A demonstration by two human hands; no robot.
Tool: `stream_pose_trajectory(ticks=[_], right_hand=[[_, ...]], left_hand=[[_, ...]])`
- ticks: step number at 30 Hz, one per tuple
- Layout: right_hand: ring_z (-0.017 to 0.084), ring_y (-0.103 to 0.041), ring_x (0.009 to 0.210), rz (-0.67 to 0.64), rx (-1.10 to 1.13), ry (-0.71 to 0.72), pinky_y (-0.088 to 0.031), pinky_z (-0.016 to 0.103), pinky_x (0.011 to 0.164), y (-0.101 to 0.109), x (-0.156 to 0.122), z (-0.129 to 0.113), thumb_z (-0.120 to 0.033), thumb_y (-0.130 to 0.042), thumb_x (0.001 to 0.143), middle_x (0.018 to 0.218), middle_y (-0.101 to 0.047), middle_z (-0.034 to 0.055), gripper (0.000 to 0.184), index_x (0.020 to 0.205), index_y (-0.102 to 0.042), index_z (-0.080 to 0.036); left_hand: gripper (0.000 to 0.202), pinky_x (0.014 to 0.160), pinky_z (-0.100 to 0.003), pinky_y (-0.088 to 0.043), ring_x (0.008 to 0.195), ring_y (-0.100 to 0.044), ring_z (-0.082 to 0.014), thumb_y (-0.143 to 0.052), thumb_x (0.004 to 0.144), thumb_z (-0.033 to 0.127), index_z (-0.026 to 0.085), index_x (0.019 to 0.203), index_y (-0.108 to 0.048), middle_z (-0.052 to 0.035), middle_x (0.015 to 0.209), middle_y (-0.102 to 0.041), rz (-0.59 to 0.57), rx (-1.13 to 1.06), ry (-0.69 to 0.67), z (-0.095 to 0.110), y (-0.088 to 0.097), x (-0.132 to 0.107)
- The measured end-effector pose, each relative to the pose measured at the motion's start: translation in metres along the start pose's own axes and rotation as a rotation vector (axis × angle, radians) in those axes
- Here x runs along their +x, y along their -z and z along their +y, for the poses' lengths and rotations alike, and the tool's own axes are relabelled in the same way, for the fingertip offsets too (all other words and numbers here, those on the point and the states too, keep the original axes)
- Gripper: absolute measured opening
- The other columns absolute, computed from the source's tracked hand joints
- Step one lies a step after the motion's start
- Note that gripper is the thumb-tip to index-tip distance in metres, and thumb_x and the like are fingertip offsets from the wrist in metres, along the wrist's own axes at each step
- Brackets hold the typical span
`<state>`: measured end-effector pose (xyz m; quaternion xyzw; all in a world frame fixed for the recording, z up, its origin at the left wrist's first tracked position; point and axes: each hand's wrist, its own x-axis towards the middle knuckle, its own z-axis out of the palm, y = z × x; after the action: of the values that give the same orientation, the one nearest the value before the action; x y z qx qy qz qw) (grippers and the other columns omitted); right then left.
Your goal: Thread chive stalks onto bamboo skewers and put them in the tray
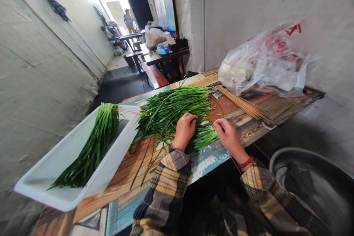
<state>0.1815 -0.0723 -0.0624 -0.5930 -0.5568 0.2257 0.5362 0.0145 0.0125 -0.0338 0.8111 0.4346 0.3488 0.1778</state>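
Note:
A large pile of green garlic chives [177,105] lies on the table, with a smaller bunch of chive stems [205,137] in front of it. My left hand [186,129] is closed at the left of this bunch, its fingers curled over chives; the fingertips are partly hidden. At the stem ends, my right hand [228,136] is closed in a pinch. A thin bamboo skewer [236,164] shows below its palm, and its tip is hard to make out. More chives [94,147] lie in the white tray [35,182], with skewers [129,110] sticking out near their pale ends.
Loose bamboo skewers [243,103] lie on the right of the wood-patterned table [121,179], before a clear plastic bag [265,61]. A grey tub [312,153] stands low at the right. Farther back are a dark table [166,57], a bench [155,75] and a person [128,21].

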Motion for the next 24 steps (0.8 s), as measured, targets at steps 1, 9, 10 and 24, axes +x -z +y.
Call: stream_pose_trajectory(ticks=[1, 9, 10, 24], right_hand=[[0.017, -0.062, 0.072, -0.002, -0.006, 0.005, -0.047, 0.026, 0.059, 0.0, 0.0, 0.001, -0.043, -0.046, 0.091, 0.081, -0.065, 0.0037, 0.025, 0.093, -0.057, -0.021], [0.019, -0.063, 0.077, -0.014, -0.083, 0.064, -0.047, 0.029, 0.071, 0.0, 0.003, 0.0, -0.043, -0.046, 0.09, 0.087, -0.068, 0.0055, 0.028, 0.092, -0.061, -0.019], [0.019, -0.063, 0.078, -0.016, -0.087, 0.062, -0.047, 0.03, 0.072, 0.0, 0.003, 0.0, -0.043, -0.046, 0.09, 0.086, -0.069, 0.0055, 0.029, 0.091, -0.061, -0.019], [0.021, -0.067, 0.085, -0.033, -0.075, 0.073, -0.049, 0.031, 0.075, 0.001, 0.003, -0.003, -0.043, -0.047, 0.09, 0.093, -0.072, 0.0061, 0.03, 0.094, -0.066, -0.02]], left_hand=[[0.019, 0.076, -0.028, -0.046, 0.082, -0.059, -0.0164, -0.054, 0.082, 0.01, 0.016, 0.088, -0.071, -0.0058, 0.087, -0.064, -0.029, 0.045, -0.016, 0.0, -0.001, -0.001], [0.022, 0.077, -0.032, -0.044, 0.087, -0.053, -0.0199, -0.064, 0.08, 0.022, 0.022, 0.1, -0.071, -0.0069, 0.091, -0.055, -0.125, 0.314, -0.1, 0.005, -0.006, -0.005], [0.019, 0.076, -0.032, -0.044, 0.086, -0.052, -0.0198, -0.064, 0.08, 0.023, 0.022, 0.098, -0.071, -0.0069, 0.091, -0.055, -0.123, 0.325, -0.091, 0.006, -0.007, -0.005], [0.013, 0.071, -0.027, -0.042, 0.075, -0.055, -0.0143, -0.054, 0.08, 0.012, 0.017, 0.072, -0.062, -0.0022, 0.077, -0.061, 0.016, -0.046, -0.067, 0.019, -0.008, -0.002]])
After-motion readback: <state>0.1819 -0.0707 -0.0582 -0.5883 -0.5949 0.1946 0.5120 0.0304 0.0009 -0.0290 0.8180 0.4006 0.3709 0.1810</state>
